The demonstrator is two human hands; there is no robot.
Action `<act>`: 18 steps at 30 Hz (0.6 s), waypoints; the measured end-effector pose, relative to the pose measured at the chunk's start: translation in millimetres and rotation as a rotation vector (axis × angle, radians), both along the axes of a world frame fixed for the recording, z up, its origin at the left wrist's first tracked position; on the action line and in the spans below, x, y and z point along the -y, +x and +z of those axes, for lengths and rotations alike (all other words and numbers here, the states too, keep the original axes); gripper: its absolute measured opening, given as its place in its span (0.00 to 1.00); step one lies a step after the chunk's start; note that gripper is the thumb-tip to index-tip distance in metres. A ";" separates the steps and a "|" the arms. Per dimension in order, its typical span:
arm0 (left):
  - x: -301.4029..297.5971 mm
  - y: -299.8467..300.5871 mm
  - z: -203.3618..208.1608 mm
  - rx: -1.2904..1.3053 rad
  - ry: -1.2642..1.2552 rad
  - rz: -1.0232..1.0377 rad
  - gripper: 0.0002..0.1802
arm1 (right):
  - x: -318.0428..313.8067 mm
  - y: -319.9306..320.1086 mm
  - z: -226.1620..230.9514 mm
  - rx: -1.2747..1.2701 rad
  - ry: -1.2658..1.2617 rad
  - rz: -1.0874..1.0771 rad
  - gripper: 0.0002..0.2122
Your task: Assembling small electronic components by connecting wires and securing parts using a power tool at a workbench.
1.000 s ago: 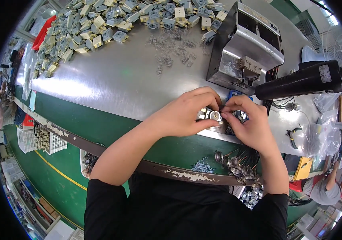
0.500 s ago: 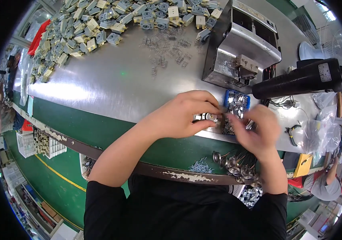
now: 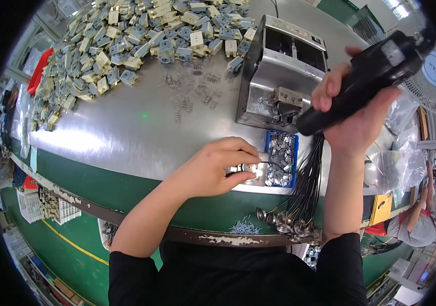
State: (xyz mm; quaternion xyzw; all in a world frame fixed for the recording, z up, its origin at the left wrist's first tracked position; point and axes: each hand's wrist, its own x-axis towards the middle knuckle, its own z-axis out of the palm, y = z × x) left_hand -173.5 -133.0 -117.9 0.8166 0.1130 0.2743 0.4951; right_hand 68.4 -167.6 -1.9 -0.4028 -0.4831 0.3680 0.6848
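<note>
My left hand (image 3: 208, 169) is closed at the table's front edge, thumb and fingers pinching a small round metal part (image 3: 249, 167). Beside that part lies a flat metal block (image 3: 262, 171), and a thin black wire runs from the fingertips toward the blue tray. My right hand (image 3: 355, 125) is raised at the right, wrapped round the thick body of a black electric screwdriver (image 3: 353, 86). The screwdriver leans, its narrower end pointing down and left beside the grey metal machine (image 3: 269, 76). Its bit cannot be seen.
A blue tray (image 3: 295, 168) of small metal pieces stands right of the left hand. Black wires (image 3: 307, 178) with round metal ends (image 3: 281, 219) lie nearer me, by a pile of small screws (image 3: 245, 226). Loose springs (image 3: 187, 94) and heaped grey-and-cream parts (image 3: 141, 43) lie beyond.
My right hand has left the small part by the left hand, moved up and right, and taken hold of the screwdriver. The left hand keeps its pinch. The whole view has shifted slightly.
</note>
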 end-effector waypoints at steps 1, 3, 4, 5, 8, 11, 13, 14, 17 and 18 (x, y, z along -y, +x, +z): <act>0.3 -0.1 -0.9 0.001 0.000 0.009 0.17 | -4.3 -6.1 5.2 0.000 0.003 -0.004 0.47; 0.0 1.2 -0.5 0.007 -0.006 0.002 0.17 | -12.0 -13.3 13.5 0.049 0.057 -0.230 0.51; -0.3 1.6 -0.5 0.011 -0.015 -0.002 0.17 | -15.5 -6.6 10.8 -0.007 0.058 -0.262 0.52; -0.6 1.6 -0.1 0.011 -0.014 -0.002 0.17 | -17.4 -7.7 10.6 -0.008 0.060 -0.262 0.52; -1.2 1.4 0.6 -0.003 -0.007 -0.003 0.17 | -22.8 -11.6 8.7 0.018 0.075 -0.321 0.53; -1.8 1.4 0.5 -0.002 -0.020 -0.004 0.17 | -26.1 -11.2 6.7 0.022 0.078 -0.316 0.53; -2.5 1.6 1.6 -0.010 -0.020 -0.004 0.17 | -27.4 -13.0 6.1 0.033 0.083 -0.329 0.54; -2.6 1.6 1.1 -0.010 -0.020 -0.002 0.17 | -28.0 -12.7 5.7 0.033 0.082 -0.328 0.54; -3.1 1.9 0.4 -0.002 -0.017 -0.004 0.17 | -29.6 -12.9 5.5 0.039 0.085 -0.309 0.53; -3.3 2.0 1.0 -0.005 -0.017 -0.005 0.17 | -29.4 -15.0 6.2 0.065 0.080 -0.328 0.53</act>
